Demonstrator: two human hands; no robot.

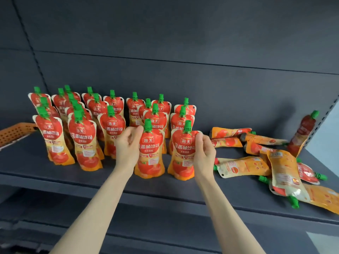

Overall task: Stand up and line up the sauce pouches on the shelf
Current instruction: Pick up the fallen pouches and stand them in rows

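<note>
Red-and-orange with a green cap, the right front pouch [182, 153] stands upright near the front edge of the dark grey shelf [165, 191]. The right hand [204, 154] pinches its upper right edge between curled fingers and thumb. The left hand [127, 145] sits against the left side of the left front pouch [150, 153], also upright, just beside the first. The thumb tip touches this pouch's upper left shoulder and the fingers are loosely curled; it cannot be told whether the hand grips the pouch. Behind and to the left, the standing pouches [111, 125] form several rows running toward the back panel. To the right, the fallen pouches [242, 165] lie flat and overlapping in a loose heap. Beyond the heap, one leaning pouch [304, 132] tilts against the shelf's right upright. An orange basket [16, 132] projects in at the far left.
</note>
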